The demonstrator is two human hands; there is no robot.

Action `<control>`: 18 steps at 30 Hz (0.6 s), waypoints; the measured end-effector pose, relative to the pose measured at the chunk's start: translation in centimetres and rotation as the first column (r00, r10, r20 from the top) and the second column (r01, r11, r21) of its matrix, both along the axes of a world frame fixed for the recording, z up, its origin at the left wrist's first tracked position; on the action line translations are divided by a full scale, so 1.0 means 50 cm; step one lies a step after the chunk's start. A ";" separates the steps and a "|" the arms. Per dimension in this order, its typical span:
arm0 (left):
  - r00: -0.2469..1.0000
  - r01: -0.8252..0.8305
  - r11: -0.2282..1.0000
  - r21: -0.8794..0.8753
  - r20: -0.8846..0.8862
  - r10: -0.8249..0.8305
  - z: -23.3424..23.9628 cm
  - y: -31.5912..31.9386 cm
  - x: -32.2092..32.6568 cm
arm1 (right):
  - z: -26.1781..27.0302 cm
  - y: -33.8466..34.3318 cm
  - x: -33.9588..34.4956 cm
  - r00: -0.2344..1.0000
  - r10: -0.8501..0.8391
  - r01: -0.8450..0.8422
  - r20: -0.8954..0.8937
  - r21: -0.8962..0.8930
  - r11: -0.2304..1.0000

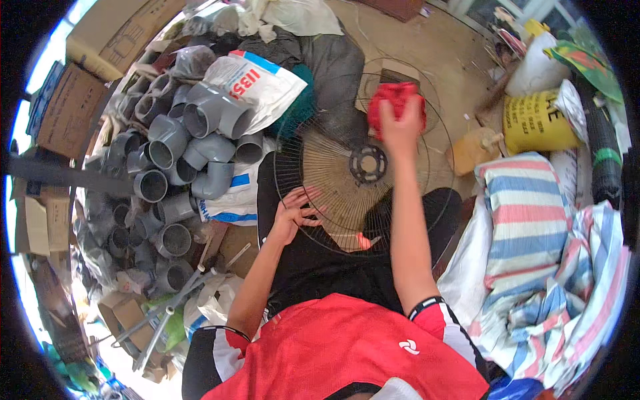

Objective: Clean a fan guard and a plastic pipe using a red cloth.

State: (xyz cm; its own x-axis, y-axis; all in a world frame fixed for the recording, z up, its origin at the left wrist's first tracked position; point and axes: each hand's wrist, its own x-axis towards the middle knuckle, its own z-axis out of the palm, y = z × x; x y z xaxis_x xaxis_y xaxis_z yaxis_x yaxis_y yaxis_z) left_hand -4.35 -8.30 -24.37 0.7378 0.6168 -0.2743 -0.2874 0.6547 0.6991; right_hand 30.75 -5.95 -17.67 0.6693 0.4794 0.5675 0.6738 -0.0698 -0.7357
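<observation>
A round black wire fan guard (369, 165) with a ringed hub lies across my bent legs, tilted towards the floor. My left hand (295, 214) is at its near left rim, fingers spread against the wires. Bunched in my right hand (401, 120) is a red cloth (395, 102), held at the far right part of the guard; whether it presses on the wires cannot be told. Beyond the cloth, partly hidden, a cardboard box (395, 70) shows through the wires. A small orange-red object (364, 241) shows behind the guard's near edge.
Grey plastic pipe fittings (200, 112) are heaped at my left, with a printed white sack (255, 87) on top. Striped woven sacks (525, 220), a yellow sack (535, 120) and a tan jerrycan (472, 150) stand at my right. Cardboard boxes (70, 110) line the far left.
</observation>
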 end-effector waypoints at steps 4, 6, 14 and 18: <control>0.999 0.007 0.998 -0.063 -0.033 -0.009 -0.032 -0.021 -0.007 | -0.113 0.021 -0.202 0.939 0.280 -0.222 0.199 -0.270 0.937; 0.999 -0.032 0.998 -0.061 -0.018 0.031 -0.065 -0.022 -0.020 | -0.133 -0.051 -0.320 0.728 0.607 -0.497 0.320 -0.365 0.787; 0.995 -0.067 0.997 0.026 -0.075 0.069 -0.095 -0.001 -0.038 | -0.018 -0.109 -0.187 0.622 0.632 -0.406 0.462 -0.500 0.765; 0.999 0.050 0.997 0.062 -0.002 -0.050 -0.051 0.010 -0.024 | -0.048 -0.037 -0.151 0.854 0.343 -0.307 0.392 -0.152 0.939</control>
State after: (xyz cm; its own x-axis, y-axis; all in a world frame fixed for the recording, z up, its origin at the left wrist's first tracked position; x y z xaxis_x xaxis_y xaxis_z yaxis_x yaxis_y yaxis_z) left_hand -5.56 -7.83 -26.90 0.7682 0.5947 -0.2370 -0.2548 0.6237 0.7390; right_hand 23.18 -7.80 -20.07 0.1857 0.6853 0.7042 0.9060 0.1581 -0.3927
